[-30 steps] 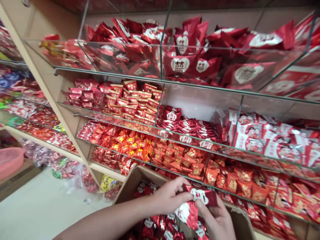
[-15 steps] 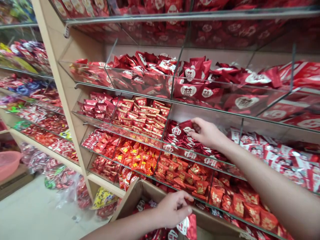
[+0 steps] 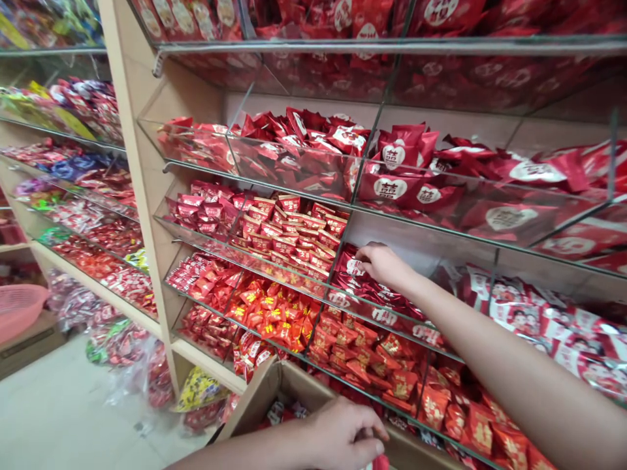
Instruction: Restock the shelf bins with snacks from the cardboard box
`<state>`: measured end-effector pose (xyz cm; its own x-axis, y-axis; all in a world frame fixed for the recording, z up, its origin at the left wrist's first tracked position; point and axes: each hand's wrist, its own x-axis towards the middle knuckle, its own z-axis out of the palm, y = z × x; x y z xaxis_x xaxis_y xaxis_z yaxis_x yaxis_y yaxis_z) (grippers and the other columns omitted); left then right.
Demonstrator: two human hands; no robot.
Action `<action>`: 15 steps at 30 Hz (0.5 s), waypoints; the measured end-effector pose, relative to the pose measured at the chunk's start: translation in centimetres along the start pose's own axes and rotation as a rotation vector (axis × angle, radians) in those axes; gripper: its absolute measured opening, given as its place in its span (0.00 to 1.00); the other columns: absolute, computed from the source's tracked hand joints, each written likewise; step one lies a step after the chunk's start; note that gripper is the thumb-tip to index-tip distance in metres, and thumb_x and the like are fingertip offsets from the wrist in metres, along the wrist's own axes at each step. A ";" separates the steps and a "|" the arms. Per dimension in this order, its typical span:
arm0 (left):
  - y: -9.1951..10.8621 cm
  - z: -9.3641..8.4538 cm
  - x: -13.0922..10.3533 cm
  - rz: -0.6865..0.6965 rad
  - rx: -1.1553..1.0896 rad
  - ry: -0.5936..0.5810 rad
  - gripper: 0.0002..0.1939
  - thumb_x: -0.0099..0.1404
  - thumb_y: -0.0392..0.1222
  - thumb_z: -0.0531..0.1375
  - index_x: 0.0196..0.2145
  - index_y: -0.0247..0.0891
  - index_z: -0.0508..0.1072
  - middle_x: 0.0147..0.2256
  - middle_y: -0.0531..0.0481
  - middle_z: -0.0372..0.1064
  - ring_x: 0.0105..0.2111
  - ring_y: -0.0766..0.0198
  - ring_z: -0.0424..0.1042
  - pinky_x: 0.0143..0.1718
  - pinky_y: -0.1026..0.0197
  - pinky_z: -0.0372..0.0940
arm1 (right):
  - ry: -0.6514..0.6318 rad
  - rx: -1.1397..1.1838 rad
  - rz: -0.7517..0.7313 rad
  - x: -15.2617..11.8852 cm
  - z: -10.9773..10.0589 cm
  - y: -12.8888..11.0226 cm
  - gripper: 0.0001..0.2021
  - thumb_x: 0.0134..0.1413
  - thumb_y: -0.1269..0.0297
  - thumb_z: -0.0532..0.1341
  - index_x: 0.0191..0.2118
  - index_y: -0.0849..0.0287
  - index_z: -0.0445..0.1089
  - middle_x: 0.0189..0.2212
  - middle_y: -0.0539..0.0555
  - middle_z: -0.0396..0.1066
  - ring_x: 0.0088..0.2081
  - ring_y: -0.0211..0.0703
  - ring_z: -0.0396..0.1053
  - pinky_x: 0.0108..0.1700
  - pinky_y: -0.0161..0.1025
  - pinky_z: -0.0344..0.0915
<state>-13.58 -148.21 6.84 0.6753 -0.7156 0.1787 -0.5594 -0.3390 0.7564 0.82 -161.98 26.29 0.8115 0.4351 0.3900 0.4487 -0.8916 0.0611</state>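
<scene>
My left hand [image 3: 349, 432] is low in the view, above an open cardboard box [image 3: 252, 408]. Its fingers are curled around a red candy packet [image 3: 378, 462], of which only a sliver shows at the bottom edge. Reaching into a shelf bin, my right hand [image 3: 385, 264] has its fingers bent down on a dark red candy packet [image 3: 355, 266] with a white print. More dark red packets [image 3: 369, 290] lie under and beside that hand, behind a clear front panel. Inside the box are red and white packets [image 3: 287, 412], partly hidden by my left forearm.
Clear dividers split the shelves into bins. Gold-edged red candies [image 3: 289, 235] fill the bin to the left, orange-red ones [image 3: 274, 310] the one below. Larger heart-print packets [image 3: 406, 170] lie above. Left are a wooden upright [image 3: 134, 170], bagged sweets [image 3: 200, 388] and a pink basket [image 3: 19, 310].
The view has shifted, so the shelves sit farther right. My right hand has moved left to the bin's back corner. My left hand is lower, and its packet has mostly left the view.
</scene>
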 end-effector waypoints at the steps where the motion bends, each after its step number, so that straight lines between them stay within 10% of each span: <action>1: 0.1 -0.1 0.0 0.001 0.012 -0.001 0.12 0.56 0.39 0.54 0.37 0.40 0.72 0.26 0.53 0.72 0.22 0.71 0.66 0.24 0.72 0.59 | 0.010 -0.008 0.004 -0.2 0.0 0.1 0.08 0.49 0.67 0.57 0.36 0.60 0.69 0.35 0.58 0.69 0.38 0.46 0.66 0.42 0.37 0.59; 15: 0.4 -0.4 0.0 0.057 0.107 -0.005 0.12 0.56 0.37 0.54 0.37 0.41 0.74 0.26 0.52 0.74 0.24 0.66 0.71 0.25 0.69 0.61 | 0.095 -0.098 -0.102 -1.6 0.6 -0.2 0.16 0.45 0.57 0.61 0.39 0.60 0.66 0.34 0.59 0.66 0.39 0.49 0.61 0.42 0.41 0.59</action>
<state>-13.63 -148.05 7.38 0.6387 -0.7384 0.2166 -0.6455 -0.3609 0.6732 -0.38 -162.42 25.13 0.7225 0.5144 0.4619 0.4844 -0.8534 0.1925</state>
